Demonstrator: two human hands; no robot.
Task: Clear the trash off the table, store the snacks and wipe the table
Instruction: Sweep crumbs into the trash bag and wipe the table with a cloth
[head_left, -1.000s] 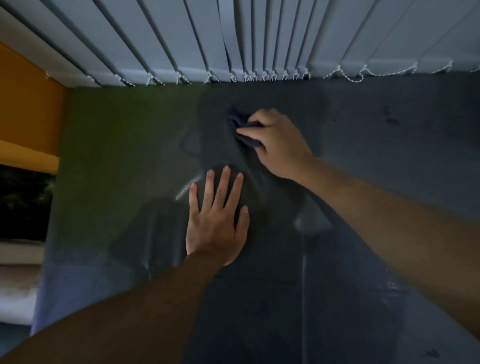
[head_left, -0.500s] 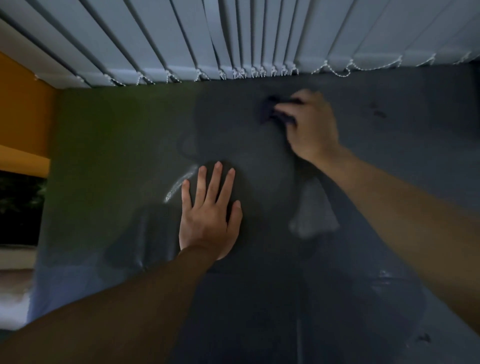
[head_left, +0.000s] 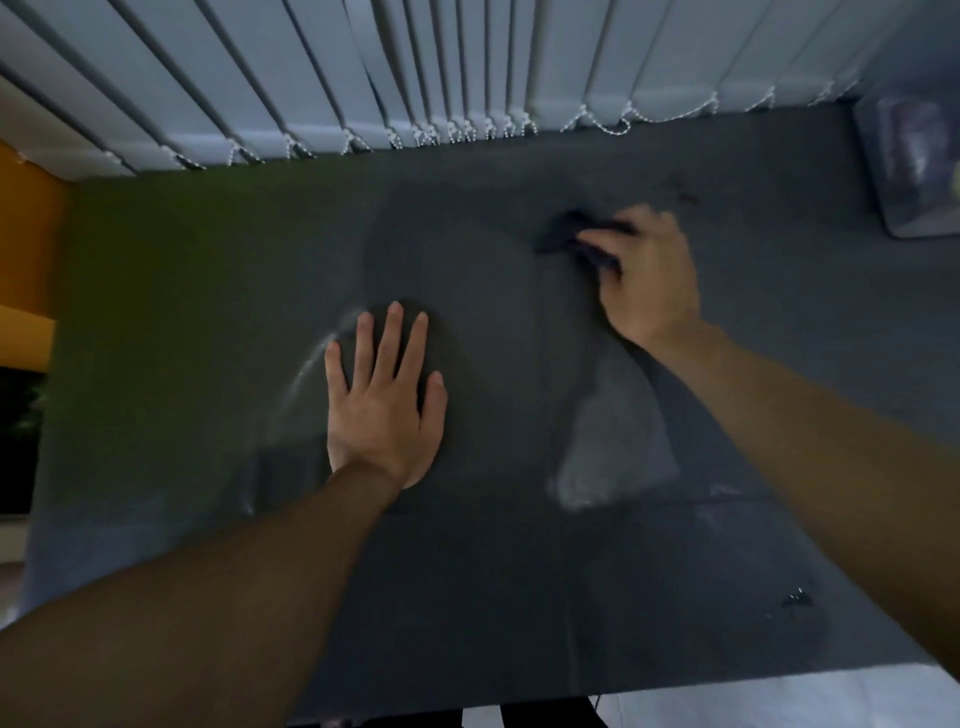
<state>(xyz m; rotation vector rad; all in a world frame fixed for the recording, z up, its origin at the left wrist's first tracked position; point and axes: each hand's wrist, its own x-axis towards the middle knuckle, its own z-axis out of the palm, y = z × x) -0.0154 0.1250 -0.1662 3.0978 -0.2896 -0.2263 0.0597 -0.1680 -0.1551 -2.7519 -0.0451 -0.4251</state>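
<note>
A dark grey table (head_left: 208, 322) fills the head view, shiny with pale reflections. My right hand (head_left: 647, 280) grips a small dark cloth (head_left: 563, 234) and presses it on the tabletop at the back, right of the middle. The cloth sticks out to the left of my fingers; the rest of it is hidden under my hand. My left hand (head_left: 384, 400) lies flat on the table near the middle, fingers straight and spread, holding nothing.
Vertical blinds (head_left: 415, 78) with a bead chain hang along the table's far edge. A flat pale packet or tray (head_left: 914, 166) lies at the back right corner. A small dark speck (head_left: 797, 598) sits near the front right. An orange wall (head_left: 26, 249) borders the left.
My right hand has swept the cloth to the right along the back of the table. My left hand has stayed flat in place. The view has shifted right, showing the back right corner.
</note>
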